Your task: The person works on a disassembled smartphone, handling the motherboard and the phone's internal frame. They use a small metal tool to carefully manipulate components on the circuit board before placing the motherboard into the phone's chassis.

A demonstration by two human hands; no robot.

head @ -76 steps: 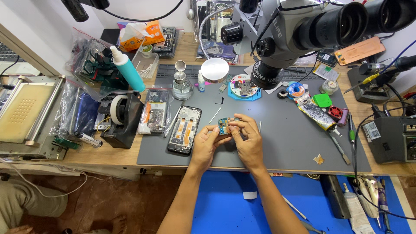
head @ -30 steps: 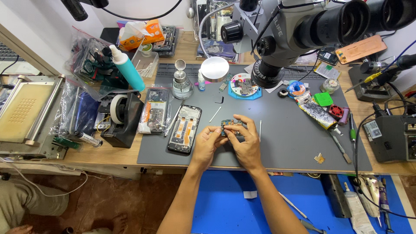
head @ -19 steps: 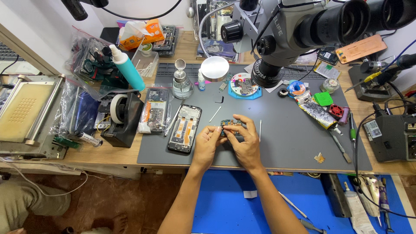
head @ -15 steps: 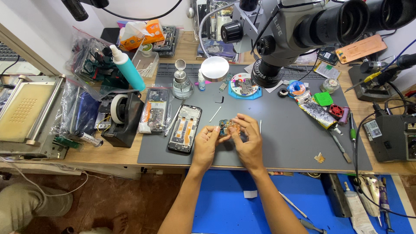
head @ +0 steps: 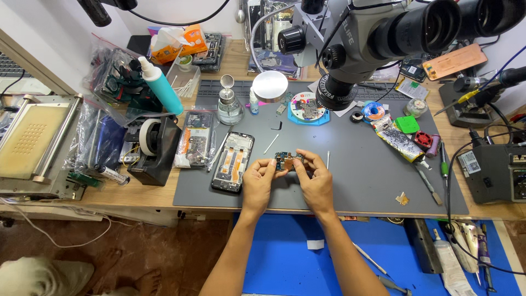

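Blue-green, the small circuit board [head: 289,160] sits pinched between the fingertips of the left hand [head: 257,181] and right hand [head: 314,180], just above the grey mat [head: 361,181]. The opened phone frame [head: 233,161] lies bare to the left, so refitting looks undone.

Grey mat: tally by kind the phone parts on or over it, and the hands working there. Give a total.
Opened phone frames lying on the grey mat: 2, a black one and one in a clear bag
Small circuit boards: 1, pinched between both hands
Hands: 2, left hand and right hand
Total: 5
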